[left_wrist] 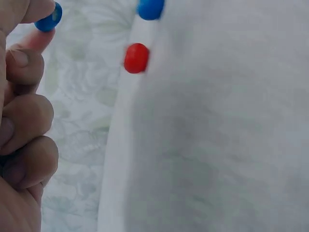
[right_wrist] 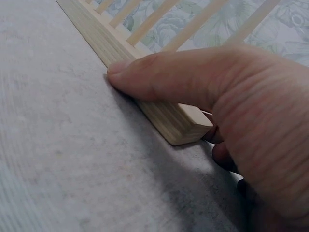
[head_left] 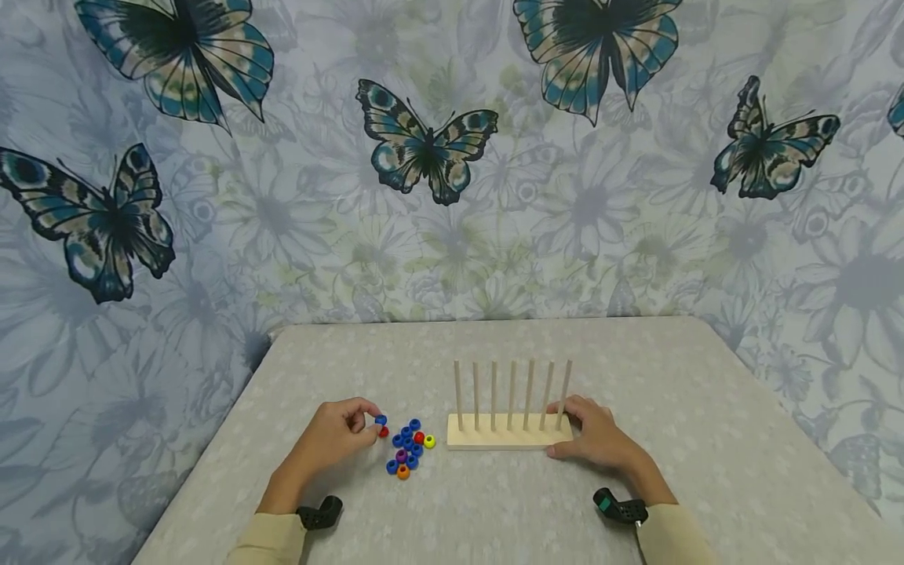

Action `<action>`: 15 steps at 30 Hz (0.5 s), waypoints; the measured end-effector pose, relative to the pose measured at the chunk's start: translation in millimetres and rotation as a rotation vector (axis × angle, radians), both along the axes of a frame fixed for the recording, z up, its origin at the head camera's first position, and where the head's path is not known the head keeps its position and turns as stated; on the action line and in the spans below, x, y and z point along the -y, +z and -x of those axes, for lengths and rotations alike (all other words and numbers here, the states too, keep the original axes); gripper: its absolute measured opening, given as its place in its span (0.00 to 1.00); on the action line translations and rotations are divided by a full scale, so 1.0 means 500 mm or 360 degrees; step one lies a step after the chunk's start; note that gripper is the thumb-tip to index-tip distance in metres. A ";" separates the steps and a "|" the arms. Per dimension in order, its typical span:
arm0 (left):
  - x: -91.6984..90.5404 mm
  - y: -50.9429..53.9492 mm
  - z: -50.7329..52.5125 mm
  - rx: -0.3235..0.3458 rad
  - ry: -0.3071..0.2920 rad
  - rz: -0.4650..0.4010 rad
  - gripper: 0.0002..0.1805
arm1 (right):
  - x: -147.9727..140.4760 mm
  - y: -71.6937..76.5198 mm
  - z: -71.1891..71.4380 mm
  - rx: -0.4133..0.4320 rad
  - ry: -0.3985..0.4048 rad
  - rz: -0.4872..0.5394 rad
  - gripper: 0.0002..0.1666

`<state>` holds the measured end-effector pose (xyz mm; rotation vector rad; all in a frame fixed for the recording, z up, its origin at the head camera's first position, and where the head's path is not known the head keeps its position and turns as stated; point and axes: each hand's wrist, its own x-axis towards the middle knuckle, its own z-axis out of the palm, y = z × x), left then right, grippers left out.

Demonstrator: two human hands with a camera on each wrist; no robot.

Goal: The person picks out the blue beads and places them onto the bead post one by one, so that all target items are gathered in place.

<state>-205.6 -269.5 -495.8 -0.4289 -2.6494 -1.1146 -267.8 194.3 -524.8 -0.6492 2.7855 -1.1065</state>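
One blue bead (head_left: 380,420) pinched between thumb and index finger of left hand (head_left: 332,434), fingertips clamped on it, other fingers curled in; bead is on the left side of the work area, right by a red bead (head_left: 384,432). Just right of that, loose blue beads (head_left: 417,450) on the table, mixed with a second red bead (head_left: 419,437), a yellow bead (head_left: 429,442), a purple bead (head_left: 402,455) and an orange bead (head_left: 403,472). Further right, wooden rack (head_left: 494,441), seven upright pegs (head_left: 512,392) in a row along its base. Right hand (head_left: 600,439) clamped on rack's right end, thumb on the front face, fingers behind. Black wrist devices (head_left: 321,512) both sides, beige sleeves (head_left: 268,540). Pale patterned table (head_left: 367,361), floral wall (head_left: 452,267) behind, big teal-and-black butterflies (head_left: 428,149) on it
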 end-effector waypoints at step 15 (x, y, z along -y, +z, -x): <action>-0.063 0.108 0.069 -0.0219 -0.0060 -0.0102 0.07 | 0.003 0.001 0.004 0.0003 -0.0010 0.0058 0.34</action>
